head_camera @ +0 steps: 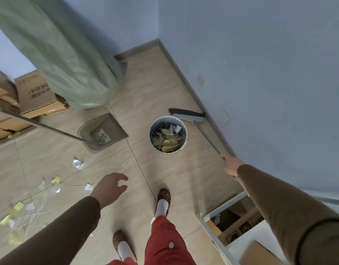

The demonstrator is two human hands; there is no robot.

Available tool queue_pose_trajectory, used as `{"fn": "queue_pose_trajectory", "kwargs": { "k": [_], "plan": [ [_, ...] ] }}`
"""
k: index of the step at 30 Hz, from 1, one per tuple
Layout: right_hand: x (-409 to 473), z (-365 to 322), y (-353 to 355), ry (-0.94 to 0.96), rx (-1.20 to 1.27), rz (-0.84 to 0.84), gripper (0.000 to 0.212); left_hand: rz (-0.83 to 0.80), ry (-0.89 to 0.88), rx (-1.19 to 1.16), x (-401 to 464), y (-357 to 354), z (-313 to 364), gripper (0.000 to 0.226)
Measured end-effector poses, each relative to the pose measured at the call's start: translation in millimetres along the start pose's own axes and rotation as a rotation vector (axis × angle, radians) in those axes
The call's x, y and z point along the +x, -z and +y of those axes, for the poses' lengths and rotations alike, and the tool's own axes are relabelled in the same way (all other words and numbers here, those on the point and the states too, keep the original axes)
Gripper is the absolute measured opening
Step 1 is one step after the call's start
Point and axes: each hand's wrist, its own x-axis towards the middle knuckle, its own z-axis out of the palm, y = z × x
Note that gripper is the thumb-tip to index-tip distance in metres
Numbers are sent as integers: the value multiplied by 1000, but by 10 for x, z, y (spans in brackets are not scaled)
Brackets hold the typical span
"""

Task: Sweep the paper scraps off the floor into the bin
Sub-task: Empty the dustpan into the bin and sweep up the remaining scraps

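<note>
A round white bin point(153, 142) stands on the tiled floor, holding yellow and white paper scraps. My right hand point(230, 165) grips the broom handle point(207, 136); the broom's head point(186, 113) rests by the skirting just behind the bin. My left hand point(110, 188) hovers over the floor with fingers spread and holds nothing. A grey dustpan point(105, 131) with a long handle lies left of the bin. Yellow and white paper scraps point(56, 185) and thin sticks lie scattered at the lower left.
A large green sack point(65, 60) leans at the back left beside cardboard boxes point(34, 92). A blue wall point(260, 64) runs along the right. A white shelf frame point(222, 211) with boxes stands at the lower right. My slippered feet point(163, 199) stand in front of the bin.
</note>
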Motion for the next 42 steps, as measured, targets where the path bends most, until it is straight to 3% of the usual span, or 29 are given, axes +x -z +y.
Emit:
{"fn": "queue_pose_trajectory", "kwargs": {
  "k": [5, 11, 14, 24, 28, 31, 37, 42],
  "plan": [
    [-902, 194, -970, -123, 262, -110, 59, -50, 23, 6, -181, -153, -188, 31],
    [-1945, -538, -2004, -138, 413, -124, 57, -41, -54, -21, -471, -358, -426, 31],
    [-2377, -877, -2416, -164, 606, -187, 50, -38, -93, -29, -719, -496, -624, 31],
    [-3341, -708, -2637, -121, 1078, -298, 37, -79, -29, -87, -1579, -827, -1633, 32],
    [-3429, -1113, -2716, -73, 927, -186, 31, -46, 34, -175, -1776, -896, -1869, 32],
    [-3200, -1483, -2918, -30, 847, -156, 38, -10, 67, -252, -1898, -984, -1994, 30],
    [-3303, -1928, -3675, -21, 876, -399, 50, 45, 142, -332, -2152, -1186, -2267, 25],
    [-3549, -1712, -3549, 39, 891, -525, 52, 57, 229, -334, -2364, -1367, -2411, 26]
  ]
}}
